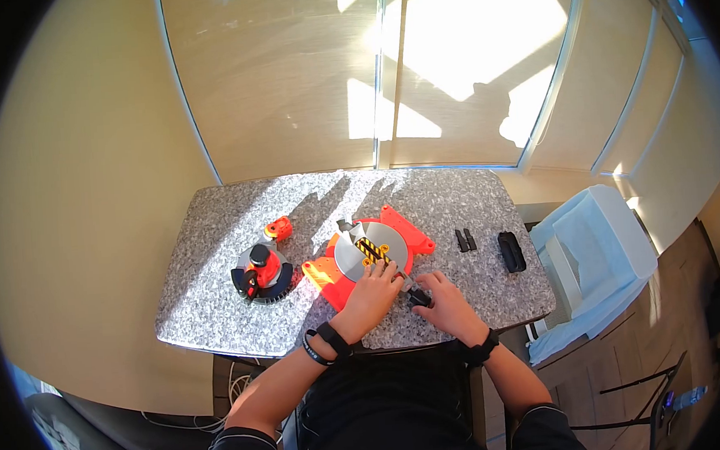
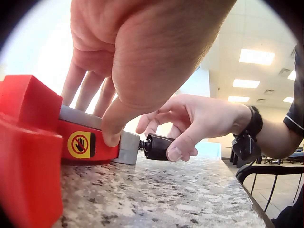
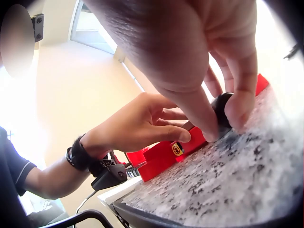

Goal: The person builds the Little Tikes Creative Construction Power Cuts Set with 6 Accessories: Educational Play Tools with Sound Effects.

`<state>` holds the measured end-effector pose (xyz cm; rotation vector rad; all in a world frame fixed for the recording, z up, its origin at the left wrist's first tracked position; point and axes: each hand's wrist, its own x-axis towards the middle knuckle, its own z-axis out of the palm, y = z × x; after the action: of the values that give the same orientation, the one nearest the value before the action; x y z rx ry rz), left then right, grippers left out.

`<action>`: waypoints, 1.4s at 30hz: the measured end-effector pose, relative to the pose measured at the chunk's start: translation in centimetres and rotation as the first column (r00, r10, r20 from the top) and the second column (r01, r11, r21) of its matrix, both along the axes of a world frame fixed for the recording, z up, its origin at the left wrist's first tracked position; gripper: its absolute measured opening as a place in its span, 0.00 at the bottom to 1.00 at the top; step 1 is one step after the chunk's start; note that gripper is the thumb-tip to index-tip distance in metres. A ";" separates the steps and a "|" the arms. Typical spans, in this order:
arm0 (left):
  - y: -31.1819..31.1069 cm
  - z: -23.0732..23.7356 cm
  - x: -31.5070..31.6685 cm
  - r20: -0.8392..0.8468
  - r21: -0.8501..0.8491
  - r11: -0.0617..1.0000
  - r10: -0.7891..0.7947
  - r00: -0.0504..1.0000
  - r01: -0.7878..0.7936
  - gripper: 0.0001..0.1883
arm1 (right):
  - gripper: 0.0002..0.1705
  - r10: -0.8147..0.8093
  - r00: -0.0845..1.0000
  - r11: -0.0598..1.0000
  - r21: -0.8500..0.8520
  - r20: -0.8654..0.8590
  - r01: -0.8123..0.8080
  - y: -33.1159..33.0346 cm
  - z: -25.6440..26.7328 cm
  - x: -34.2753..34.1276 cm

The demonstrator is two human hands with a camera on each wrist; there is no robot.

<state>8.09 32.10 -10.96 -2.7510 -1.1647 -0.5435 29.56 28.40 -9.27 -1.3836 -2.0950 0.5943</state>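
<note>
Red base, black knob at hands, between red device and black case

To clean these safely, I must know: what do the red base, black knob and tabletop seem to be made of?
Base: plastic or painted metal; its smooth, evenly red satin surface leaves this open.
Knob: likely plastic; its smooth black side shows a soft shine.
Tabletop: stone or stone-look laminate, seemingly smooth, speckled grey.
</note>
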 end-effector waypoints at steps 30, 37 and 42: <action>0.0 -0.1 0.0 0.004 -0.024 1.000 0.006 1.000 -0.005 0.16 | 0.32 0.016 1.000 1.000 -0.018 -0.002 -0.016 0.0 -0.6 0.1; 0.1 -0.1 0.0 -0.003 -0.023 1.000 0.008 1.000 -0.008 0.16 | 0.40 -0.006 1.000 0.998 -0.063 -0.011 0.006 -0.5 0.8 -0.6; 0.1 -0.2 0.0 0.004 -0.014 1.000 0.000 1.000 0.000 0.16 | 0.39 -0.015 1.000 0.998 -0.065 -0.017 0.014 -0.3 0.3 -0.5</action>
<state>8.10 32.16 -11.12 -2.7630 -1.1739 -0.5433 29.10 28.06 -9.02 -1.4229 -2.0665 0.6715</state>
